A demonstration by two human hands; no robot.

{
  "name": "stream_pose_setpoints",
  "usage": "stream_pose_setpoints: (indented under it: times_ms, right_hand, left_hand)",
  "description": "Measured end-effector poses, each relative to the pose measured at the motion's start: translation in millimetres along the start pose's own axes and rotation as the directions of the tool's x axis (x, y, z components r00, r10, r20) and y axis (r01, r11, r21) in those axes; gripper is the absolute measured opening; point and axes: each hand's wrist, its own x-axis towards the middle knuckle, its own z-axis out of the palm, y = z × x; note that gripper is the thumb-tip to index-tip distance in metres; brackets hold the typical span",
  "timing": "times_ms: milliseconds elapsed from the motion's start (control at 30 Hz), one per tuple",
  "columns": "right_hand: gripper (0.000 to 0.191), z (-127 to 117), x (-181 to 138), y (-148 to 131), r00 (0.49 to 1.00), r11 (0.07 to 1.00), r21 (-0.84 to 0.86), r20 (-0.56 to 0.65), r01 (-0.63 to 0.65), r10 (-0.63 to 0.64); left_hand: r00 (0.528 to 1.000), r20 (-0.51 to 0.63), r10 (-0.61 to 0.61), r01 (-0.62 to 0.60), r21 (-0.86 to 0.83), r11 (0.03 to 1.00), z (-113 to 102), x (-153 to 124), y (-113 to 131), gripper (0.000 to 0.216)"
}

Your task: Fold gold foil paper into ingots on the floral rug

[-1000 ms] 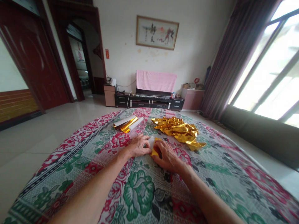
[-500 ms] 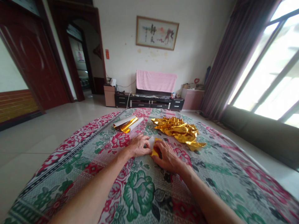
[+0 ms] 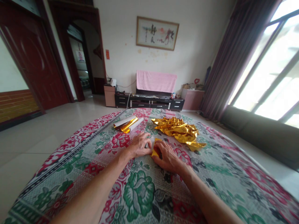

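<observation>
A small sheet of gold foil paper, white on its back, is gripped between my two hands just above the flowered cloth. My left hand pinches its left edge with thumb and forefinger, the other fingers curled loosely. On the opposite side my right hand is bent around the paper and covers much of it. A heap of folded gold foil pieces lies beyond my right hand. Farther left, curled gold-and-white foil sheets rest on the cloth.
The flowered cloth covers a round-edged table in front of me. Past its far edge stand a low black TV cabinet and a screen under a pink towel. A purple curtain and window are at right, a red door at left.
The fingers of my left hand have shifted slightly, and less of the paper's white side shows between the hands. My right hand looks almost still; the foil piles have not moved.
</observation>
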Motion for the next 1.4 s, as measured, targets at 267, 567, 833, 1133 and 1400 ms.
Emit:
stream_pose_setpoints:
  times_ms: [267, 567, 833, 1133, 1400]
  right_hand:
    - [0.021, 0.4, -0.7, -0.5, 1.000, 0.999, -0.019, 0.000, -0.028, 0.028]
    - [0.023, -6.0, -2.9, -5.3, 0.997, 0.999, -0.030, 0.074, -0.020, 0.023]
    - [0.019, -8.3, -2.0, -5.7, 0.995, 0.998, -0.056, 0.100, 0.024, -0.018]
    - [0.017, -4.7, -3.0, 0.0, 0.996, 0.998, -0.026, 0.074, 0.049, -0.047]
    - [0.018, -3.7, -3.6, 2.1, 0.996, 0.999, -0.018, 0.081, 0.049, -0.047]
  left_hand:
    - [0.994, 0.103, -0.038, 0.040, -0.018, 0.999, 1.1, -1.5, -5.0, 0.015]
    - [0.995, 0.097, -0.034, 0.034, -0.004, 0.999, 2.1, -3.0, -5.6, 0.016]
    - [0.993, 0.111, -0.045, 0.047, -0.017, 0.999, 5.1, -2.5, -9.7, 0.019]
    - [0.994, 0.100, -0.041, 0.050, -0.092, 0.995, 0.1, -3.4, -6.4, 0.012]
    - [0.994, 0.100, -0.044, 0.057, -0.131, 0.990, 3.5, -2.4, -15.7, 0.011]
